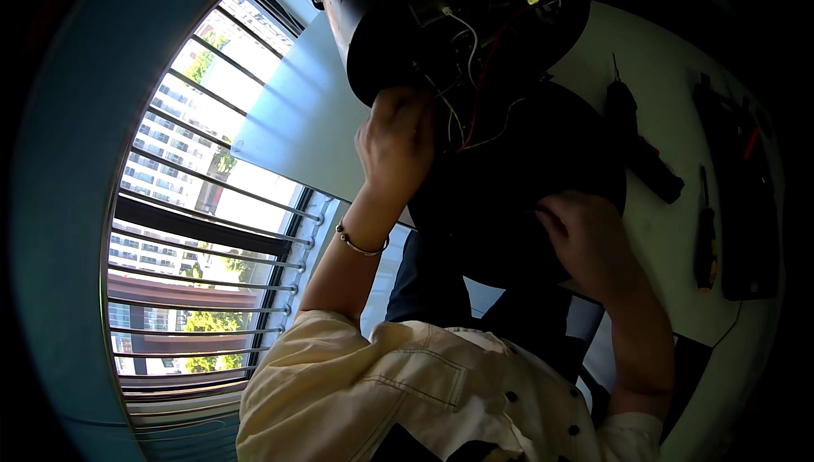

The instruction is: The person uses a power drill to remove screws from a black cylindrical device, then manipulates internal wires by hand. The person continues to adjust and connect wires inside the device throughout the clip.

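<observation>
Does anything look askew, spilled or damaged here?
Only the wires stand out: they trail untidily past the rim of the open black housing, near the left hand. I see no spill; shadows could hide damage.

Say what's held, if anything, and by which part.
Can't tell: left hand at lower-left rim of black drum, right hand over lower-right edge of black cover; shadow hides both grips.

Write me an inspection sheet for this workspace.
Surface: pale table, mostly shaded.
Job's things: black round housing, open, with a dark rounded panel below it in the picture.
Clutter: dark power driver, screwdriver and black case, all on the right.
Hands: left hand at the housing's rim; right hand at the panel's edge; grips unclear.
Cables: white wire, red wire, yellow wires; far ends unclear.
Surroundings: barred window on the left, buildings outside.
</observation>
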### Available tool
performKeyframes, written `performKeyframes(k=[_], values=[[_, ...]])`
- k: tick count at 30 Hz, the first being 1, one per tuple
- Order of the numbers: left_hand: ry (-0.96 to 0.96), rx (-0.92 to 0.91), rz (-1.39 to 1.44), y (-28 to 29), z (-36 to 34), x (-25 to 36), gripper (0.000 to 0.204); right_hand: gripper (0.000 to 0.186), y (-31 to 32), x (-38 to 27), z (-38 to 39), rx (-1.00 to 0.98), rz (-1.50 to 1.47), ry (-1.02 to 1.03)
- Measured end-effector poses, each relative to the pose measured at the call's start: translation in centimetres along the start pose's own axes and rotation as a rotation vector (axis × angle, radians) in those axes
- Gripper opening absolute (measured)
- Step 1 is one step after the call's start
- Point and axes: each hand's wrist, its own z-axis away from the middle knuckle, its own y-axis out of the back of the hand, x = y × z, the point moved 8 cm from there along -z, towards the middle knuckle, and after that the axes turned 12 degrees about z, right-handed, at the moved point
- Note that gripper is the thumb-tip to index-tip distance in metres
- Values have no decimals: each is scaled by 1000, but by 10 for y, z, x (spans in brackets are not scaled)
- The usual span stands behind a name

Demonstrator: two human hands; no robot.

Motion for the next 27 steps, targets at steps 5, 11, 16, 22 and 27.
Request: performKeyframes(k=[5,11,16,22,27], values=[[154,51,19,20,12,-19,13,8,2,-5,0,-20,29,19],[237,-41,37,16,22,-32,14,10,4,-9,0,-80,69,20],[362,-99,107,11,25,-40,15,9,4,-9,-1,-32,135,86],[299,-57,144,8,25,-44,10,11,3,-7,-4,-105,268,11],[277,-14,272,5,27,-51,8,9,8,-9,-7,-6,284,-58]])
